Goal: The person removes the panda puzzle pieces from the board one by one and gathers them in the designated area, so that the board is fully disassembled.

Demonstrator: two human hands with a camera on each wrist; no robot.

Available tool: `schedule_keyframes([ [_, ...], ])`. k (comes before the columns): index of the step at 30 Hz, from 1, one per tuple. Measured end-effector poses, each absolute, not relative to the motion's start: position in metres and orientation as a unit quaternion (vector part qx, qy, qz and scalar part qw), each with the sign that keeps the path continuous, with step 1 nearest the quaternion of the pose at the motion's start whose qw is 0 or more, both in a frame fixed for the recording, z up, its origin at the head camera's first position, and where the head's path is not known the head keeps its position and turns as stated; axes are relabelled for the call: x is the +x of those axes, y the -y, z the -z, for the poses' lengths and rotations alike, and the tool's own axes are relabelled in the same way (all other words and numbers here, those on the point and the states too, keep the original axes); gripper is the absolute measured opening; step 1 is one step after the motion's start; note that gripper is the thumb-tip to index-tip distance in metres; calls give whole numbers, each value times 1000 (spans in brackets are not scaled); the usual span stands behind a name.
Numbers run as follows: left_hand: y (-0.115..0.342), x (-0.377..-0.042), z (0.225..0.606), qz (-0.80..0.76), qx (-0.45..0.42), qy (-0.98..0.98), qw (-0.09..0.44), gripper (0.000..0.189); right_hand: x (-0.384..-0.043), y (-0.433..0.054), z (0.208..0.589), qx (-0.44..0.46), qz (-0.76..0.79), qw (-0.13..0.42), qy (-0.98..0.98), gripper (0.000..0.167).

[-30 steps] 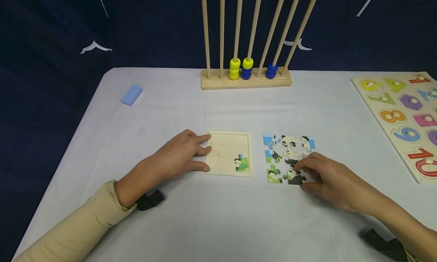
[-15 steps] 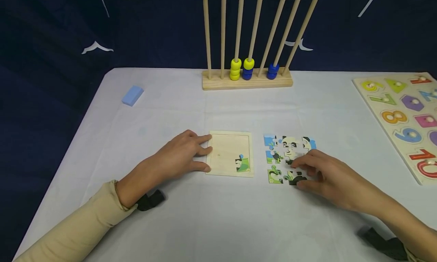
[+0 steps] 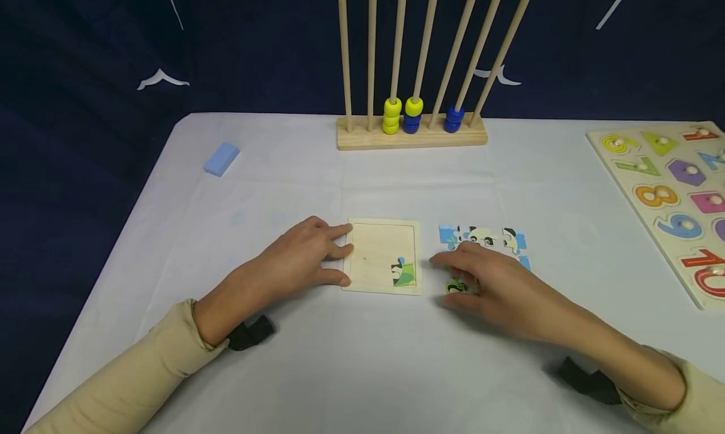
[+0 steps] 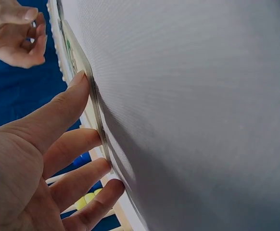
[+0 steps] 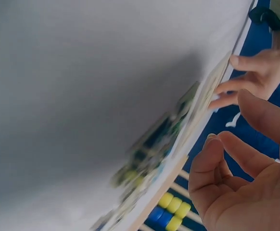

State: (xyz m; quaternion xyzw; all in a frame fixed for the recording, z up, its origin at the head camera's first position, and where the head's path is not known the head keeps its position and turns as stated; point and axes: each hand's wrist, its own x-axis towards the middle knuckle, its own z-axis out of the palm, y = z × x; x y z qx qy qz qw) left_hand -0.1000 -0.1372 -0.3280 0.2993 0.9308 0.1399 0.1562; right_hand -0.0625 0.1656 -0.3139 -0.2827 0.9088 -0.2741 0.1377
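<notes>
The left hand (image 3: pixel 300 255) rests its fingertips and thumb along the left edge of a shallow square wooden puzzle tray (image 3: pixel 370 255). One green panda jigsaw piece (image 3: pixel 404 273) lies in the tray's lower right corner. To the right, several loose panda jigsaw pieces (image 3: pixel 481 235) lie on the cloth in rows. Over them hovers the right hand (image 3: pixel 498 289), which hides the middle and lower pieces in the head view. Its index finger reaches toward the tray. The right wrist view shows the right hand's (image 5: pixel 246 178) thumb apart from loosely bent fingers, with nothing between them.
A wooden bead abacus (image 3: pixel 412 141) with yellow and blue beads stands at the back of the white-covered table (image 3: pixel 272 182). A blue block (image 3: pixel 221 159) lies at the back left. A number-and-shape peg board (image 3: pixel 659 201) lies at the right edge.
The right hand has moved left from the right side of the loose pieces to above their middle, nearer the tray. The left hand stays on the tray's edge.
</notes>
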Motion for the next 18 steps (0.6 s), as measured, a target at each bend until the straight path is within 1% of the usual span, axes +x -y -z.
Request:
schedule_keyframes([
  [6,138,-100,329,-144,302,-930,155,59,-73,-142,313,-311,245,166,-903,52],
  [11,138,-101,329,-139,301,-930,156,59,-81,-129,315,-309,218,207,-902,60],
  [14,138,-101,329,-136,301,-930,158,59,-84,-125,316,-308,210,218,-902,60],
  [18,138,-101,329,-137,302,-930,158,59,-88,-122,316,-302,206,227,-903,55],
])
